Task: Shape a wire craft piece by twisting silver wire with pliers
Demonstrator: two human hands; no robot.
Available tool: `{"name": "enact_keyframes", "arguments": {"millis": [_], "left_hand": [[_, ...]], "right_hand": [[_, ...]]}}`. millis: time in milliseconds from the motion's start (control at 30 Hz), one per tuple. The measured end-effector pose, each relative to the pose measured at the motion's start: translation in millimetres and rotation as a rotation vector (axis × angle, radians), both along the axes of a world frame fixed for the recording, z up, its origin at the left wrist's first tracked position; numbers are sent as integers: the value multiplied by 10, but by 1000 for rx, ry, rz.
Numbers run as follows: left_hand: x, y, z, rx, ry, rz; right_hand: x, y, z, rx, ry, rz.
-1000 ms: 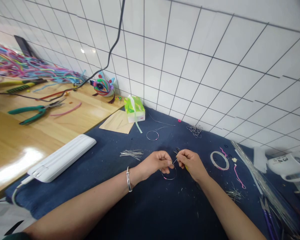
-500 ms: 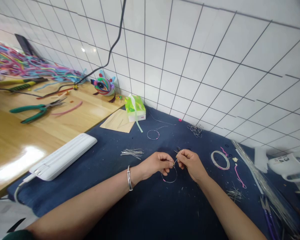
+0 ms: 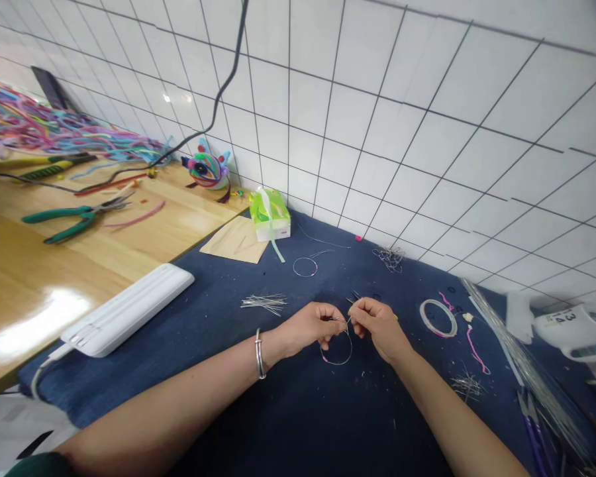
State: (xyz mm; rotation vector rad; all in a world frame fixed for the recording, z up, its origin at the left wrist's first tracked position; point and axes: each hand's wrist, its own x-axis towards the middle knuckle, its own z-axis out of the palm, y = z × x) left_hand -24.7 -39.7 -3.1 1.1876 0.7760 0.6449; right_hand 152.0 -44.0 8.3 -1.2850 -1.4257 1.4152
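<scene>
My left hand, with a silver bangle on its wrist, pinches a thin wire ring that hangs below the fingers. A small pink wrap shows on the ring's lower left. Close beside it, my right hand is closed in a pinch on a thin wire end that meets the ring at the left fingertips. Partly behind the right hand lies a dark-tipped tool, mostly hidden. A second wire ring with pink wraps rests farther back, and a bundle of short wires lies left of my hands.
On the right are a roll of tape, long wires, purple-handled scissors and a white mug. A tangle of wire sits near the wall. Leftward are a white power bank, a tissue pack and green pliers.
Both hands keep almost the same pose around the wire ring. The whole view has shifted very slightly.
</scene>
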Motion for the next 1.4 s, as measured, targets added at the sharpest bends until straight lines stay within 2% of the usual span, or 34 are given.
{"name": "enact_keyframes", "arguments": {"millis": [133, 233, 300, 433, 500, 600, 800, 1100, 1200, 1400], "left_hand": [[0, -7, -8, -2, 10, 11], [-3, 4, -18, -12, 3, 40], [-13, 24, -21, -14, -18, 81], [-50, 73, -24, -26, -55, 155], [-64, 86, -27, -36, -77, 174], [-69, 89, -37, -48, -102, 177], [-53, 78, -21, -54, -91, 169], [-63, 80, 15, -73, -78, 159], [-65, 85, -9, -60, -75, 160], [-68, 76, -18, -62, -77, 135]], "right_hand": [[-19, -8, -2, -12, -17, 14], [38, 31, 64, 34, -140, 57], [141, 76, 120, 138, -350, 99], [425, 112, 82, 558, -1012, 61], [532, 70, -26, 609, -1226, 70], [600, -39, -170, 637, -1358, 113], [574, -195, -141, 697, -1387, 157], [515, -217, -249, 701, -1441, 68], [521, -223, -212, 684, -1359, 69], [401, -340, -17, 660, -1090, 76]]}}
